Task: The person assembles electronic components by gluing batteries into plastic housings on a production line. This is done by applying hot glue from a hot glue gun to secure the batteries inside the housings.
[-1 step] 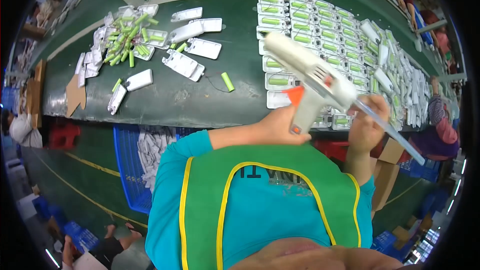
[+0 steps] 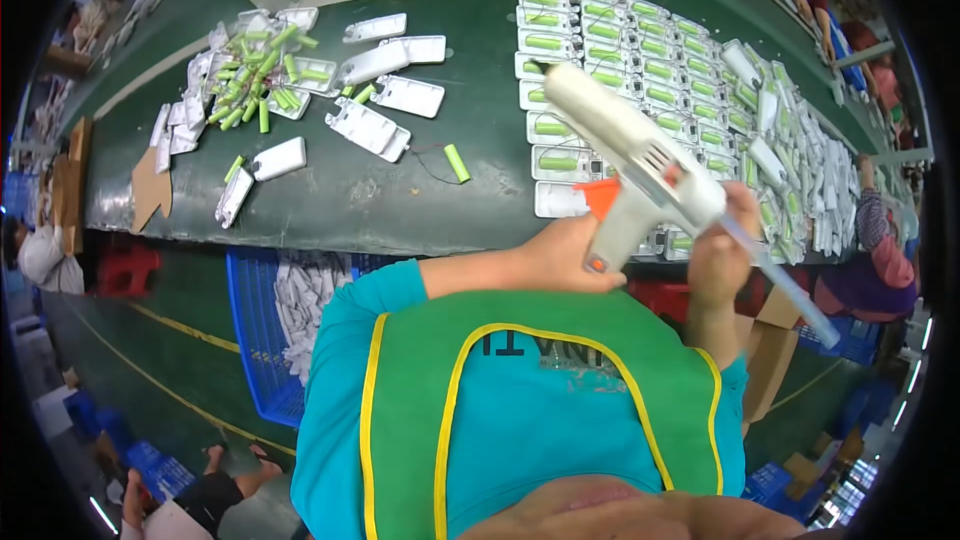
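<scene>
A white glue gun (image 2: 640, 155) with an orange trigger is held up over the table's front edge, its dark nozzle toward the upper left. At its handle, my left hand (image 2: 565, 255) is closed, with some fingers hidden behind the grip. A long translucent glue stick (image 2: 785, 285) juts from the gun's rear toward the lower right. My right hand (image 2: 718, 255) is curled at that rear end, its fingers around the stick and partly covered. Beyond the gun, rows of white plastic housings (image 2: 560, 163) carry green cylindrical batteries and thin wires.
On the left of the dark green table (image 2: 400, 205) lie a heap of green batteries (image 2: 250, 85), loose white housings (image 2: 368, 130) and a single wired battery (image 2: 456, 163). More housings (image 2: 800, 150) pile up at the right. Below stands a blue crate (image 2: 262, 340). Other people work around.
The glue gun has shifted slightly right, and its stick has swung a little down and left. My right hand has moved left, closer to the gun's rear.
</scene>
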Available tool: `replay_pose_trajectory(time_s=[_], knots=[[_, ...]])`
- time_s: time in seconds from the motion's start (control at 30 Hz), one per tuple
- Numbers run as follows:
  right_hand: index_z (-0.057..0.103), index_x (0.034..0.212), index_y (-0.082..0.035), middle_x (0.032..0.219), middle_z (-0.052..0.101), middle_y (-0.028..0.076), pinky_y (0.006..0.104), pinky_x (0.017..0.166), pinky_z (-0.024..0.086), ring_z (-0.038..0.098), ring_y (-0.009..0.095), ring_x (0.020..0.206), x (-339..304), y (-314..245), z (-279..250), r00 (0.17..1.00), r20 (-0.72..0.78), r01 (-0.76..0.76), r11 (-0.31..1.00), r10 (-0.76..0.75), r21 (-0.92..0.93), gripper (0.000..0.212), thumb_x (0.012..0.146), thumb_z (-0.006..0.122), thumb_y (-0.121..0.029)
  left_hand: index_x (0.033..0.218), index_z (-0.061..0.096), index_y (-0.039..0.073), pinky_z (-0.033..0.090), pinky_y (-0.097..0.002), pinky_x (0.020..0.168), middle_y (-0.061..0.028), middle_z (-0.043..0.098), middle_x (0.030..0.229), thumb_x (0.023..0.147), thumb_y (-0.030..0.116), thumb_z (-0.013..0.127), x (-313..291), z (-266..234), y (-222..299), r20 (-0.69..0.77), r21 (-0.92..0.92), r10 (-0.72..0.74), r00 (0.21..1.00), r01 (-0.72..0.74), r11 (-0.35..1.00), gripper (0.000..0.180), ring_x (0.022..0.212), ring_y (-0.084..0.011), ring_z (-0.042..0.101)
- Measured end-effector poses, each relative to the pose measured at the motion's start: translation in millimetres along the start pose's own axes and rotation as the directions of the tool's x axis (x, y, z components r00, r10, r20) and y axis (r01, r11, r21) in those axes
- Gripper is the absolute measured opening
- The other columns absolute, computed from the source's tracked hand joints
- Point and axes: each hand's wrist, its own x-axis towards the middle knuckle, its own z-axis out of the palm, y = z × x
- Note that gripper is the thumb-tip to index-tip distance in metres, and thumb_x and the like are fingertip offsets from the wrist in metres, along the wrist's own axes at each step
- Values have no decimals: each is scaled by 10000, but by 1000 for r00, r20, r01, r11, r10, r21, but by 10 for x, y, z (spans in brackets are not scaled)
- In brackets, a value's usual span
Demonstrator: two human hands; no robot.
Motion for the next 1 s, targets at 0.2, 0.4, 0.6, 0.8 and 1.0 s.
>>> replay_pose_trajectory(time_s=[0.2, 0.4, 0.6, 0.8, 1.0], knots=[[407, 1352, 31, 1354, 487, 207, 385, 1034, 404, 499, 274, 1240, -94, 12, 544, 809, 407, -536, 818, 425, 211, 667, 779, 667, -190, 985, 567, 11, 505, -472, 734, -233, 635, 837, 746, 356, 714, 103, 97, 24, -32, 28, 273, 961, -272, 962, 445, 797, -416, 635], [439, 1306, 41, 1260, 541, 294, 349, 834, 528, 615, 260, 1023, -27, 66, 317, 769, 394, -618, 745, 503, 253, 652, 770, 667, -253, 813, 596, 59, 488, -470, 656, -120, 635, 768, 778, 337, 725, 3, -302, 34, 182, 591, 111, 977, -199, 782, 309, 743, -365, 638], [400, 1349, 16, 1169, 581, 174, 299, 659, 575, 571, 282, 1140, -324, -7, -105, 689, 394, -683, 727, 609, 71, 601, 832, 647, -167, 788, 625, 127, 373, -389, 725, -23, 558, 855, 726, 153, 720, 39, -823, -227, -230, 888, 541, 809, -54, 457, 116, 841, -240, 525], [407, 1351, -9, 1141, 588, 112, 304, 801, 500, 563, 206, 1101, -529, 80, -93, 654, 347, -701, 711, 672, -54, 492, 907, 581, -126, 789, 638, 132, 374, -387, 744, -8, 551, 888, 710, 144, 730, 198, -776, -363, -226, 885, 562, 796, -74, 461, 121, 859, -225, 530], [440, 1314, -13, 1107, 598, 90, 327, 893, 448, 560, 173, 1051, -477, 119, -31, 695, 352, -645, 760, 627, -79, 438, 922, 577, -151, 769, 626, 119, 381, -386, 764, -16, 556, 900, 717, 130, 718, 246, -725, -434, -243, 886, 573, 783, -61, 459, 107, 891, -228, 539]])
